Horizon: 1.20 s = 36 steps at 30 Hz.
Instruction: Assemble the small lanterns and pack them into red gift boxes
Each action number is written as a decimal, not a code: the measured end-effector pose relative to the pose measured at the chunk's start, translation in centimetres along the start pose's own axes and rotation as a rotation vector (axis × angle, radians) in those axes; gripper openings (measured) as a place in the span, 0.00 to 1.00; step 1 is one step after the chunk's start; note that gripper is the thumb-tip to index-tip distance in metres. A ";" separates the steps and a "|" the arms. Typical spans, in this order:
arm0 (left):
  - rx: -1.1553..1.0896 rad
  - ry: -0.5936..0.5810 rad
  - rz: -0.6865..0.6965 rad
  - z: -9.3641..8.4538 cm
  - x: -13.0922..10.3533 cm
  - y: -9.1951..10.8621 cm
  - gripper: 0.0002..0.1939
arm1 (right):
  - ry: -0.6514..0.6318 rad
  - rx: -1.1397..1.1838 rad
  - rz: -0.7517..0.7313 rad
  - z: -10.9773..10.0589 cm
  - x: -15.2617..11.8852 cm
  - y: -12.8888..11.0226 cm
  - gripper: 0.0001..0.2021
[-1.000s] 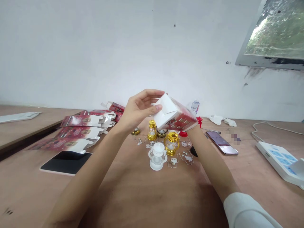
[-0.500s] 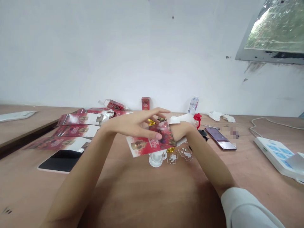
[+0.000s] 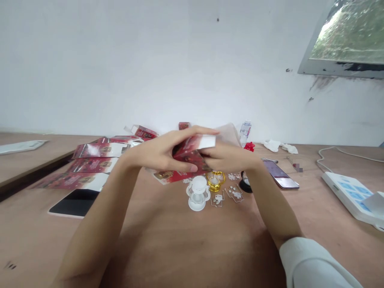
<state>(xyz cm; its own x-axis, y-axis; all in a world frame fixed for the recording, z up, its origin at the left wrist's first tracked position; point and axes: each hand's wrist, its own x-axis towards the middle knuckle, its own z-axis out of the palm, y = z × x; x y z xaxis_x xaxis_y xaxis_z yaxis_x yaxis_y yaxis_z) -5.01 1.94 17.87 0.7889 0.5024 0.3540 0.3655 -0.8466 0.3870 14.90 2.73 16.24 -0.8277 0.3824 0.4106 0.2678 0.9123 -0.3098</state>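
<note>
My left hand [image 3: 162, 154] is closed around a red printed cardboard box [image 3: 177, 177], thumb in front and fingers over the top. The box is partly unfolded, with a white-edged flap showing between my hands. My right hand [image 3: 231, 157] meets the box from the right, its fingertips at or inside the opening; whether they pinch a flap is hidden. A blurred pale sheet or flap [image 3: 228, 134] rises behind the right hand. Just below the hands stand a small white lantern [image 3: 198, 196] and a gold lantern [image 3: 214, 182]. A black lantern [image 3: 246, 184] is partly covered by my right forearm.
Flat red cartons [image 3: 93, 165] lie at the left, near a dark-screened phone [image 3: 75, 203]. Small packets of parts [image 3: 234, 194] lie beside the lanterns. Farther right are a red lantern [image 3: 249, 147], a bottle [image 3: 245, 132], another phone [image 3: 282, 175] and a white power strip [image 3: 348, 196].
The box has tilted and swung up between my hands, uncovering the white and gold lanterns. My left fingers have closed over it, and my right hand has turned inward to its opening.
</note>
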 end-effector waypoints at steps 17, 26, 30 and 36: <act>0.190 0.713 -0.137 -3.4 -2.9 -2.3 0.43 | -0.111 -0.138 0.014 0.7 -0.5 -1.4 0.10; 0.126 0.561 -0.200 -2.3 -1.4 -5.1 0.45 | -0.356 -0.272 0.085 3.4 0.9 0.7 0.07; 0.154 0.374 -0.325 -1.3 -0.6 -5.9 0.43 | -0.272 0.046 -0.003 -0.4 -0.3 0.3 0.11; 0.122 0.203 -0.374 -0.2 0.2 -5.2 0.34 | 0.416 0.422 0.018 -2.1 -0.5 2.6 0.12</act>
<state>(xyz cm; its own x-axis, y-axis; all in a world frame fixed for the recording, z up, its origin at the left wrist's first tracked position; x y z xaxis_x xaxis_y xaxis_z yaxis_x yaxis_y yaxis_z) -6.79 6.47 16.10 0.4823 0.7923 0.3737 0.6729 -0.6082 0.4211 17.04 5.20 16.99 -0.5393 0.5006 0.6771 -0.0097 0.8004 -0.5994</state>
